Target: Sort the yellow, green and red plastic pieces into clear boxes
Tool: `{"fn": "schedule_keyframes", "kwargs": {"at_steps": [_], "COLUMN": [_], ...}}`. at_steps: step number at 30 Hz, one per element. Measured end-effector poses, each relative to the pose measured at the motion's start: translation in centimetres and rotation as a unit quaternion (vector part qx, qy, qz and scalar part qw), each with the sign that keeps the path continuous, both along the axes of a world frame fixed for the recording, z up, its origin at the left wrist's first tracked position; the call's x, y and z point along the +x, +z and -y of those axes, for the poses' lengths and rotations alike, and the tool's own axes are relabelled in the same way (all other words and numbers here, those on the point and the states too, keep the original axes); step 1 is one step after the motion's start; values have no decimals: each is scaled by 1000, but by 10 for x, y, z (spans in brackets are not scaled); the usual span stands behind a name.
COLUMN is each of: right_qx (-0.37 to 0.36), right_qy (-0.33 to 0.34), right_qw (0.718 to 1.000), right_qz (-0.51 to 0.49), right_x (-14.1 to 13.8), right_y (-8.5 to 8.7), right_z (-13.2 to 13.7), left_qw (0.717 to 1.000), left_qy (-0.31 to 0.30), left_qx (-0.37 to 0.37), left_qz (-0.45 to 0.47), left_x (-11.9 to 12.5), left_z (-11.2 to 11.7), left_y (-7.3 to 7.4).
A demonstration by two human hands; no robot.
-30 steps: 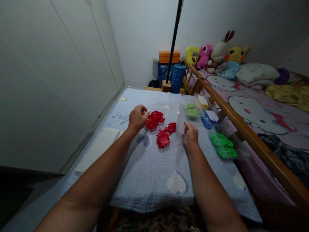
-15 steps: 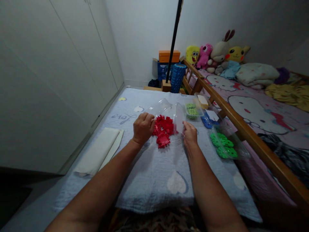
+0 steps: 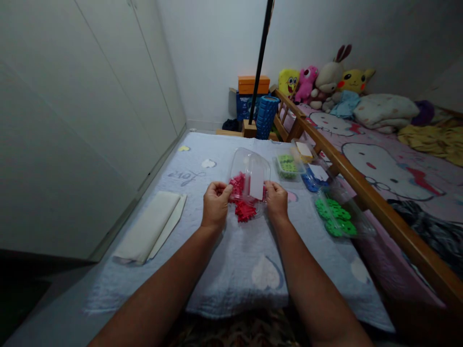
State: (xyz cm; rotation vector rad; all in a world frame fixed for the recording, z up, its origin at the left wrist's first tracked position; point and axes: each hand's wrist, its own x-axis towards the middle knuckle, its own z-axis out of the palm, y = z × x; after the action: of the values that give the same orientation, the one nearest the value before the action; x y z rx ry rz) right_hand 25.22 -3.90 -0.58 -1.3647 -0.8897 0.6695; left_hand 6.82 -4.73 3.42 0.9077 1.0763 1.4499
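Both my hands grip a clear plastic lid [image 3: 249,161] with a white label [image 3: 257,180] on it. My left hand [image 3: 216,205] pinches its left edge between thumb and fingers. At the right edge, my right hand [image 3: 277,202] is closed on it near the label. Under the lid, red toothed plastic pieces [image 3: 245,212] lie in a heap, partly seen through the clear plastic. Part of a clear container shows around the red pieces, but its outline is hard to make out.
On the right of the cloth-covered table [image 3: 224,289] stand clear boxes of light green pieces [image 3: 287,165], yellow pieces [image 3: 304,153], blue pieces [image 3: 314,180] and green pieces [image 3: 334,217]. A folded white cloth [image 3: 148,229] lies left. A wooden bed rail [image 3: 347,193] borders the right side.
The lid has swung from upright at the right to lying over the red pieces. My right hand moved left with it, and my left hand turned and took hold of its left edge.
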Motion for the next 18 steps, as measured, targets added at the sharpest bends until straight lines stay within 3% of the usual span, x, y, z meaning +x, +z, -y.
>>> {"fn": "schedule_keyframes", "kwargs": {"at_steps": [10, 18], "right_qx": [16, -11], "right_qy": [-32, -42], "right_qw": [999, 998], "right_qz": [20, 45], "right_x": [-9, -9], "right_y": [15, 15], "right_z": [8, 9], "left_qw": [996, 995], "left_qy": [-81, -98], "left_qx": [-26, -1], "left_qz": [10, -26], "left_x": [2, 2], "left_z": [11, 11], "left_y": [5, -4]}}
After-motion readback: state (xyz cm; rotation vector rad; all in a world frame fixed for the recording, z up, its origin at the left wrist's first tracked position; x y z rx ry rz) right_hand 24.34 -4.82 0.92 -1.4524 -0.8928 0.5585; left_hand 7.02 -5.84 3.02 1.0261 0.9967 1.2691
